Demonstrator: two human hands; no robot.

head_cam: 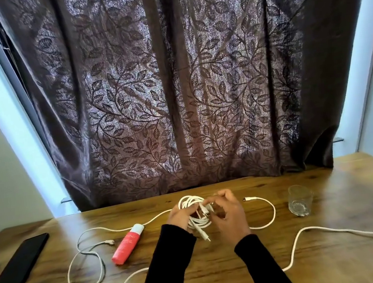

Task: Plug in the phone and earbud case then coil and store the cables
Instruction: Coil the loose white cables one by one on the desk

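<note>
left hand (180,217): gripping coiled white charging cable (195,210) from its left | right hand (228,216): fingers curled, pinching coil's right side | loose plug end dangling below

Wooden table (221,278) before a curtain (173,84), with cables spread across it.

At the middle of the table, the left hand (180,217) and right hand (231,215) meet around a coiled cable (195,213). Left of the hands lies a tube (127,243), and farther left a phone (19,263) with a plug in its near end; a small object sits at the left edge beside it. Loose cable (88,271) loops between phone and tube. Right of the hands stands a glass (300,200), with another cable (269,211) curving between them. A further cable (332,231) runs off to the right.
</note>
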